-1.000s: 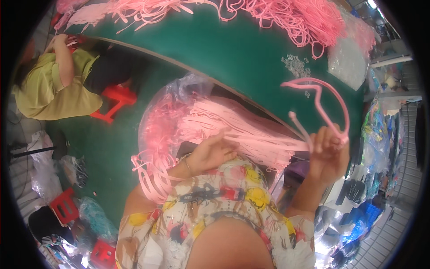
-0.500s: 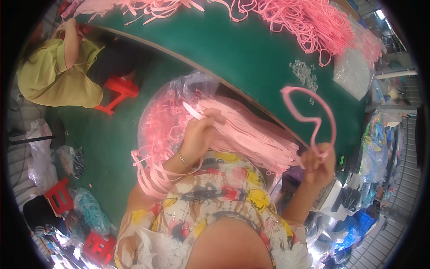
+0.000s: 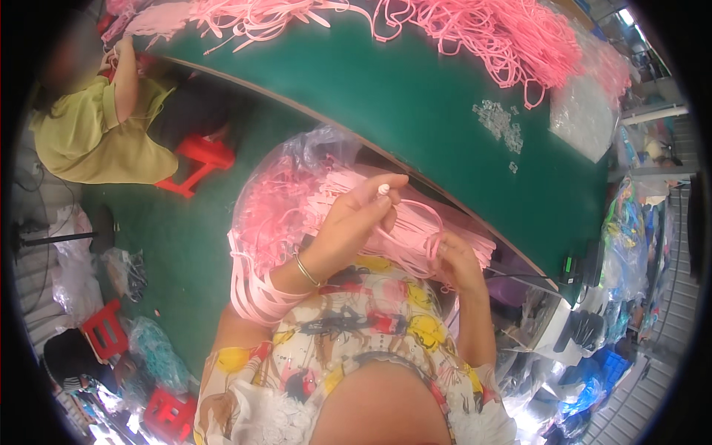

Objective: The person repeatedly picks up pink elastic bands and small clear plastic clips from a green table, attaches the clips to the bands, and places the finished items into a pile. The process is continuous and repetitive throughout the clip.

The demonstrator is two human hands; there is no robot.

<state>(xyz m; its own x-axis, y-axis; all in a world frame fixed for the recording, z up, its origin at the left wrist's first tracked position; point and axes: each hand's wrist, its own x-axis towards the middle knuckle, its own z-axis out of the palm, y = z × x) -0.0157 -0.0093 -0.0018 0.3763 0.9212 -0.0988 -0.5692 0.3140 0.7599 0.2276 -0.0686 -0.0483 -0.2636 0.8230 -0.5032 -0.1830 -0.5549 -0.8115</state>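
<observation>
My left hand [image 3: 360, 215] is closed in a pinch over the pile in my lap. Between its thumb and forefinger a small white rounded tip [image 3: 383, 189] shows; most of that white piece is hidden by the fingers. Just to the right, my right hand [image 3: 458, 261] pinches a thin pink strap [image 3: 432, 211], which curves up in a loop toward the left fingers. Whether the strap touches the white tip I cannot tell. Under both hands lies a thick bundle of flat pale pink straps [image 3: 334, 185]. More pink loops [image 3: 256, 293] hang around my left forearm.
A green table [image 3: 356, 81] curves across the far side, its edge close beyond my hands. On it lie tangled pink straps [image 3: 504, 37], small clear pieces [image 3: 498, 124] and a clear plastic bag [image 3: 582, 119]. At the left sits a person in yellow-green [image 3: 104, 141] beside a red stool [image 3: 208, 154].
My right hand has come in leftward from over the table edge, bringing the pink strap to my left hand. My left hand has shifted right and turned, so the long white piece shows only its tip.
</observation>
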